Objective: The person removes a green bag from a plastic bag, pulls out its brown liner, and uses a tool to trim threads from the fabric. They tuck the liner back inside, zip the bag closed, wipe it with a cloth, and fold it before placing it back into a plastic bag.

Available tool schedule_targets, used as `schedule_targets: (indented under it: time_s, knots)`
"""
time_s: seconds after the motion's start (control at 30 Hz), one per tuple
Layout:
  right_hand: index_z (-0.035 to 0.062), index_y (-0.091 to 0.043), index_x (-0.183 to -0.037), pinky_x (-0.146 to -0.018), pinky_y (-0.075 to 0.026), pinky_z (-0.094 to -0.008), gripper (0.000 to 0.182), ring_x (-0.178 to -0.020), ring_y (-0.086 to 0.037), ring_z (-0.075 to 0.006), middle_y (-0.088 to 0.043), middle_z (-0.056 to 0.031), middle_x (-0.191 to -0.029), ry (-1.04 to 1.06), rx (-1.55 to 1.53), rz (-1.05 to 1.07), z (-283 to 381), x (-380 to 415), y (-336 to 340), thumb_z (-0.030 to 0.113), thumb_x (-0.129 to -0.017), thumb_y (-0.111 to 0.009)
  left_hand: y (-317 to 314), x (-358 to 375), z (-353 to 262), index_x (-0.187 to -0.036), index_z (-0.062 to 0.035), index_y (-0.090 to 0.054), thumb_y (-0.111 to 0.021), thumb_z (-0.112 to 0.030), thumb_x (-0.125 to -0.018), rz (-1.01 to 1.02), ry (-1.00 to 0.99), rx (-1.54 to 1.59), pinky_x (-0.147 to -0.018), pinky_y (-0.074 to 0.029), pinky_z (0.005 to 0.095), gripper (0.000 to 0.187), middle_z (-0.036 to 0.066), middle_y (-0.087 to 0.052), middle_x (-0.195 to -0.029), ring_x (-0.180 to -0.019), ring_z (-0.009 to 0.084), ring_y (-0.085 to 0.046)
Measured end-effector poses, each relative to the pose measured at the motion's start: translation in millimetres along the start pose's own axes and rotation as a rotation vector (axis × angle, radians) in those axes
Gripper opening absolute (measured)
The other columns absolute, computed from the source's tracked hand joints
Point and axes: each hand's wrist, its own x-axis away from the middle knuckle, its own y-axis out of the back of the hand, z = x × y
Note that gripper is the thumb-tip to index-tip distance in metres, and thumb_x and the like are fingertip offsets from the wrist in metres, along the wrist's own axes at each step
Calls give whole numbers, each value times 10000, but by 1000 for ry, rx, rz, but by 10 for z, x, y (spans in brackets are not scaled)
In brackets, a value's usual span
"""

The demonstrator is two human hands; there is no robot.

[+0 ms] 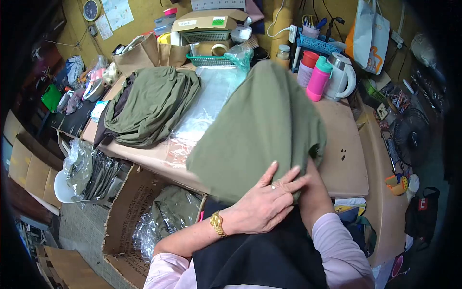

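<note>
A large olive-green fabric piece is raised over the table in front of me, its top and left edges blurred. My left hand, with a ring and a gold-coloured watch on the wrist, lies across its lower part with fingers spread. My right forearm goes into an opening at the fabric's right side; the right hand is hidden inside. To the left, a pile of similar olive fabric pieces rests on the table. Clear plastic bags lie between the pile and the raised piece.
Below left, a cardboard box holds plastic-wrapped olive fabric. A white tub has more wrapped packs. Toward the back stand a pink bottle, an electric kettle and green baskets. A fan is at right.
</note>
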Motion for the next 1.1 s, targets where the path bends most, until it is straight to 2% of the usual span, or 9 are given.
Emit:
schedule_targets:
  time_s: [0.07, 0.13, 0.23, 0.27, 0.67, 0.93, 1.0, 1.03, 1.1]
  knots:
    - [56, -270, -1515, -1190, -188, -383, 583, -1443, -280, -250, -303, -107, -1569, 42, -39, -42, 160, 125, 101, 269, -1025, -504, 50, 49, -35, -990, -40, -543, -568, -192, -944, 22, 32, -134, -1195, 21, 560, 161, 255, -255, -1588, -1502, 421, -161]
    - [56, -276, -1512, -1188, -192, -382, 579, -1439, -285, -249, -308, -108, -1566, 92, -100, -84, 373, 313, 147, 270, -1024, -504, 229, 101, -35, -1203, 6, -529, -577, -203, -957, -343, 211, -54, -1199, -49, 558, 326, 263, -215, -1597, -1512, 417, -107]
    - [56, -286, -1507, -1185, -198, -381, 572, -1434, -293, -247, -316, -108, -1561, 52, -122, -66, 330, 486, 73, 272, -1024, -505, 368, 138, 440, -1440, 9, -364, -423, -376, -1031, -725, 167, 195, -1210, -85, 487, 565, 240, -176, -1617, -1520, 372, -80]
    - [56, -289, -1505, -1184, -200, -380, 570, -1433, -295, -246, -319, -108, -1560, 17, -107, -44, 266, 556, 10, 272, -1023, -505, 545, 53, 275, -1486, 23, -308, -366, -448, -1042, -652, 226, 359, -1211, -108, 455, 650, 235, -197, -1611, -1519, 345, -114]
    - [56, -328, -1485, -1170, -223, -375, 545, -1413, -326, -239, -350, -110, -1542, -32, -187, 32, 243, 781, -139, 280, -1021, -508, 279, -105, 491, -1365, 45, -532, -152, -548, -1049, -374, 167, 832, -1197, -208, 427, 772, 185, -487, -1467, -1461, 311, -307]
    - [55, -354, -1471, -1161, -239, -371, 530, -1399, -346, -234, -371, -111, -1529, -20, -207, 30, 299, 803, -169, 284, -1019, -510, -109, -119, 827, -1195, -2, -620, -304, -439, -1075, -350, 481, 905, -939, -461, 348, 552, 140, -649, -1113, -1023, 193, -600]
    - [55, -360, -1468, -1159, -243, -371, 526, -1396, -351, -233, -377, -111, -1526, -11, -219, 17, 301, 762, -166, 285, -1019, -510, -224, -216, 892, -1230, -16, -576, -378, -376, -1061, -336, 483, -140, -836, -477, 325, 444, 125, -646, -1039, -897, 160, -588]
    - [55, -363, -1466, -1158, -245, -370, 524, -1394, -354, -232, -379, -112, -1525, -9, -218, 12, 289, 770, -148, 286, -1019, -510, -62, -224, 956, -1299, -24, -524, -432, -323, -1028, -624, 125, 515, -869, -461, 313, 413, 110, -631, -1031, -921, 163, -581]
    - [55, -370, -1462, -1156, -249, -369, 521, -1391, -359, -231, -385, -112, -1522, 12, -201, -25, 327, 754, -101, 287, -1018, -511, 421, -127, 752, -1362, -37, -492, -470, -266, -998, -708, 298, 654, -960, -432, 330, 430, 112, -604, -1161, -1094, 184, -556]
